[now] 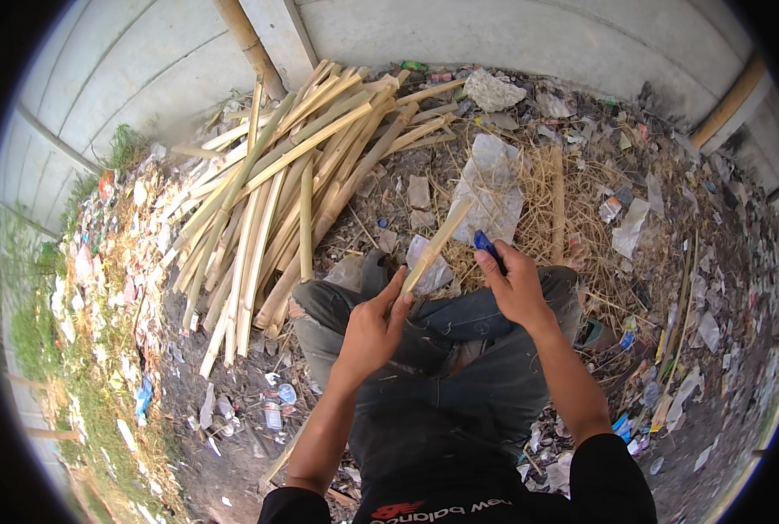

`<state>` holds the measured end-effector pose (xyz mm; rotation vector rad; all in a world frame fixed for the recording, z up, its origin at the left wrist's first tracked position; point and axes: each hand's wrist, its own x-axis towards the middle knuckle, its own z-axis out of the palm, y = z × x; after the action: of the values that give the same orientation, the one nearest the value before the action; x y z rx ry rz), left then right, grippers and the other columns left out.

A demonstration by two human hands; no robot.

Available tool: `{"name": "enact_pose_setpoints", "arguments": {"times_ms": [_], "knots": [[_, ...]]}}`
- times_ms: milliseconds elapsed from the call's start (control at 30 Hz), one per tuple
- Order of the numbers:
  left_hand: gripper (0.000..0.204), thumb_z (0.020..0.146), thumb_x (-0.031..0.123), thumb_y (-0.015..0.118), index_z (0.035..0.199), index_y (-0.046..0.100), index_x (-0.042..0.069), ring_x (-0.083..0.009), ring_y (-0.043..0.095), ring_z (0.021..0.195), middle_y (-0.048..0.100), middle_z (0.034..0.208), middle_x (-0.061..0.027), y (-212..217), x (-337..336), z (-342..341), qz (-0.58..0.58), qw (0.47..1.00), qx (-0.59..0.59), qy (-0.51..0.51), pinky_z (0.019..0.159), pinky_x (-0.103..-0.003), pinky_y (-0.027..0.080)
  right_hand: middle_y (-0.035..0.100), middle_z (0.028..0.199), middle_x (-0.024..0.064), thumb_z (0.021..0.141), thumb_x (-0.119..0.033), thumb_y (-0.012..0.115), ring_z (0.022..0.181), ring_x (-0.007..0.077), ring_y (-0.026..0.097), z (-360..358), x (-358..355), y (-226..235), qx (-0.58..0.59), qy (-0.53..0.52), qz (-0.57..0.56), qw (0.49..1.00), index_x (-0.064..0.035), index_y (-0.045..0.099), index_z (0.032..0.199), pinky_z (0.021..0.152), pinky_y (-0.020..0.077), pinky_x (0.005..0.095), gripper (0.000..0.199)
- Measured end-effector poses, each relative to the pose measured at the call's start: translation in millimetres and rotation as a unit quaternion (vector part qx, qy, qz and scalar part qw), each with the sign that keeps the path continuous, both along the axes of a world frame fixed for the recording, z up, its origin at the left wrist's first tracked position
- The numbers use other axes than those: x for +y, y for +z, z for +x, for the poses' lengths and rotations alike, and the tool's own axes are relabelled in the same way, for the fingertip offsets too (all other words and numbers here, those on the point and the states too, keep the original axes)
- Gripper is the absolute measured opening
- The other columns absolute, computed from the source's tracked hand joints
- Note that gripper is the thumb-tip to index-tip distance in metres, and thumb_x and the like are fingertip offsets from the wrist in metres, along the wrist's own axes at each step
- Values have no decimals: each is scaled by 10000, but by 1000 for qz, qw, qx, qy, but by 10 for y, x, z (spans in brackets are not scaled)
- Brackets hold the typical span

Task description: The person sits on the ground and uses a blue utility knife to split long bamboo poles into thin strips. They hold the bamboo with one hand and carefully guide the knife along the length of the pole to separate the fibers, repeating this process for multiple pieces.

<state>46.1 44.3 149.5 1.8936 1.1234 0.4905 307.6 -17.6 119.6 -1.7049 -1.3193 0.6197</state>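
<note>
My left hand [375, 330] is closed round the lower end of a split bamboo strip [440, 244], which tilts up and away to the right over my crossed legs. Fingers wrapped, my right hand [518, 284] grips a blue cutter knife [487, 245] just right of the strip. The knife and the strip are apart; its blade cannot be made out. Ahead and to the left lies a big heap of split bamboo strips [298, 175], piled crosswise on the ground.
Pale bamboo shavings [534, 210] cover the ground ahead, beside a flattened whitish sheet [492, 175]. A single strip [557, 196] lies among them. A rough stone [494, 91] rests near the grey panel wall [512, 39]. Litter is scattered all around, with a clear plastic bottle [273, 414] at left.
</note>
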Motion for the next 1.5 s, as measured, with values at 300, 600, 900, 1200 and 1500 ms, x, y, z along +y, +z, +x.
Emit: {"name": "enact_pose_setpoints", "arguments": {"times_ms": [300,600,900,1200,1500], "knots": [[503,1083,175,572,1540,494,-20,-482,709,917,720,977,-299,-74,-4,32,117,992,-24,-41,799,-527,548,660,633,211,1036,-546,614,608,449,675,-571,-106,4,-136,139,-11,981,-28,687,899,569,525,527,541],[424,1060,144,611,1458,584,-1,-522,685,906,701,927,-332,-70,-14,7,136,990,33,-21,783,-524,535,683,628,163,989,-548,682,592,395,697,-252,197,-178,-271,78,64,957,-68,720,923,543,538,496,486],[427,1143,249,508,1468,565,-22,-229,601,690,601,757,-76,-80,156,-135,-80,990,-79,-80,648,-367,485,665,648,143,985,-488,724,548,325,661,-406,290,-389,-173,84,138,972,-49,691,869,522,490,416,455],[400,1150,266,495,1415,599,-16,-133,514,620,536,703,-11,-110,143,-158,-156,975,-135,-88,606,-306,436,610,632,79,953,-373,786,560,187,562,-263,235,-385,80,288,21,954,-32,736,943,541,436,315,345],[387,1066,206,601,1406,648,27,-511,694,858,699,849,-317,-34,21,-62,46,998,28,-39,755,-560,539,697,984,33,746,-231,902,738,227,719,-225,310,319,-220,172,232,932,-148,746,1027,635,573,350,333]]}}
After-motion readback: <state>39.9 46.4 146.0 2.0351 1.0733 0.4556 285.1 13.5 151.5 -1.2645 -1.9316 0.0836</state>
